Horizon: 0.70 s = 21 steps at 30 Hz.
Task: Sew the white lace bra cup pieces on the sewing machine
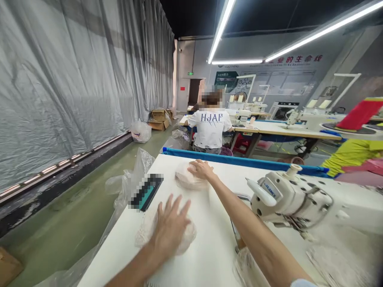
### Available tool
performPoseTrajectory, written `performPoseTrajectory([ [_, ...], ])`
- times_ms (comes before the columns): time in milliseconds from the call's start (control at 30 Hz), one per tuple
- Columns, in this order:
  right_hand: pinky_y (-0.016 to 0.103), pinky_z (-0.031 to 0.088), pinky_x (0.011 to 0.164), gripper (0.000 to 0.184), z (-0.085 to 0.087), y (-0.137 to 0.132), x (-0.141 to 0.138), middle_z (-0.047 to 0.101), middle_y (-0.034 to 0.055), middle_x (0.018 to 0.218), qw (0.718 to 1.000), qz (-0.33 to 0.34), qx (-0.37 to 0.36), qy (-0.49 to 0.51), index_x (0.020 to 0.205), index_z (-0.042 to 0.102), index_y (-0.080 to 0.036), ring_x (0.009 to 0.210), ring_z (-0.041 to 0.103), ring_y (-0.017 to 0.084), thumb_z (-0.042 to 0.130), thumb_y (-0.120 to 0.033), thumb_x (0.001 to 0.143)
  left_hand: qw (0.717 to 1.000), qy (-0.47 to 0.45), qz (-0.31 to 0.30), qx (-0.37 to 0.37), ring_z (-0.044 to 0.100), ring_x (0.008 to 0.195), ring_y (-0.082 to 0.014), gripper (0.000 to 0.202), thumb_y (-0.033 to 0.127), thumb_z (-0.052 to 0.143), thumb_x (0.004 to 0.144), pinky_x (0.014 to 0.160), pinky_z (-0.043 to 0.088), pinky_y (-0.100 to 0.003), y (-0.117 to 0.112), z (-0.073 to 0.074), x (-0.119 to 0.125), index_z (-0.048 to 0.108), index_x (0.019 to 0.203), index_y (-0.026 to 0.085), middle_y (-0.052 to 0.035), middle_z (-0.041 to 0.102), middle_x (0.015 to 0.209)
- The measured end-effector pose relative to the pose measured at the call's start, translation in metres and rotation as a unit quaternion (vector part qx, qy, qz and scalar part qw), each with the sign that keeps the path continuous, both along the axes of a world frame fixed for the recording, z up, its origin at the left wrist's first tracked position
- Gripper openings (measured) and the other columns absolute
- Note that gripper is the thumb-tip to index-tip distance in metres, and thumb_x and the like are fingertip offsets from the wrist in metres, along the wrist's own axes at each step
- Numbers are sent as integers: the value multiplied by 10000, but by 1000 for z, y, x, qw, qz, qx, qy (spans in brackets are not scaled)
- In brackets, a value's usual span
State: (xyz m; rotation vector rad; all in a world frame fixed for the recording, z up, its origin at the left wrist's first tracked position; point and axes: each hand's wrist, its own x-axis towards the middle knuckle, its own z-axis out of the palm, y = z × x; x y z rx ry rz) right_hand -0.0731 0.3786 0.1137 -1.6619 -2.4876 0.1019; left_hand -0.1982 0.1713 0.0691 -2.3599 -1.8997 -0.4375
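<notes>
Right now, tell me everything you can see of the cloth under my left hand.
The cloth is pale, thin-looking fabric with a roughly rounded outline and a lacy-looking left side. It lies on the white table, near the table's left edge. Your spread left hand covers its middle, seemingly touching it; blur hides finer detail.

"HJAF" runs in dark-blue letters across the back of a co-worker's white short-sleeved T-shirt (208, 133) at one o'clock; blue "JUKI" marks the white metal sewing-machine head (283, 195) at four. Red Chinese characters (289, 59) at two read "业的生命线"; a small green rectangular sign (190, 73) at twelve is too tiny to read.
</notes>
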Motion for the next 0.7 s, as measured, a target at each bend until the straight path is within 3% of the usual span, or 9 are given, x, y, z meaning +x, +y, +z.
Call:
performPoseTrajectory([
  [100, 521, 396, 904, 478, -7, -19, 12, 449, 98, 1300, 997, -53, -57, 11, 1262, 477, -226, 1157, 442, 297, 453, -528, 892, 998, 2, 59, -18, 346, 1302, -317, 432, 226, 390, 917, 981, 371, -528, 17, 18, -1, 425, 1347, 218, -125, 430, 1394],
  [167, 582, 381, 859, 480, -10, -31, 19, 428, 81, 1328, 992, -90, -87, 23, 1255, 489, -319, 1197, 378, 356, 381, -599, 880, 1000, 6, 25, 13, 314, 1320, -315, 454, 296, 365, 929, 992, 357, -527, 18, 14, 6, 402, 1364, 174, -150, 410, 1403],
  [233, 611, 365, 836, 498, -11, -40, 24, 435, 86, 1319, 986, -122, -105, 39, 1238, 506, -331, 1184, 373, 372, 352, -626, 867, 999, 18, -29, 39, 264, 1346, -326, 444, 312, 345, 931, 992, 289, -612, 7, -5, 12, 396, 1367, 245, -113, 379, 1432],
  [300, 620, 362, 812, 503, -11, -50, 28, 445, 88, 1303, 983, -135, -110, 55, 1218, 520, -335, 1167, 374, 373, 365, -639, 849, 996, 14, -54, 67, 289, 1333, -347, 414, 317, 311, 937, 959, 191, -699, -9, -34, 8, 422, 1335, 338, -76, 399, 1426],
  [400, 615, 365, 801, 509, -11, -72, 32, 462, 85, 1275, 983, -133, -103, 70, 1186, 544, -321, 1140, 382, 367, 361, -649, 841, 995, -7, -49, 83, 474, 1215, -285, 471, 256, 130, 963, 863, 298, -633, -25, -75, -15, 414, 1310, 401, -48, 454, 1381],
  [467, 607, 371, 806, 512, -11, -89, 35, 465, 75, 1269, 985, -120, -101, 74, 1167, 557, -316, 1129, 387, 361, 347, -653, 843, 994, -8, -46, 94, 502, 1197, -257, 434, 301, 196, 956, 919, 328, -585, -24, -88, -37, 409, 1317, 413, -35, 478, 1367],
  [567, 592, 377, 817, 505, -10, -113, 41, 463, 63, 1274, 986, -100, -108, 75, 1158, 563, -320, 1130, 393, 358, 344, -652, 847, 996, 12, -38, 83, 390, 1290, -300, 420, 349, 341, 916, 1016, 242, -600, -14, -85, -63, 423, 1326, 381, -22, 471, 1377],
  [700, 614, 370, 818, 487, -11, -143, 50, 449, 88, 1288, 987, -83, -114, 78, 1188, 550, -304, 1153, 382, 399, 389, -616, 851, 994, 63, -86, 15, 344, 1323, -255, 422, 324, 313, 926, 1065, 257, -493, -4, -59, -70, 460, 1320, 284, -46, 438, 1402],
])
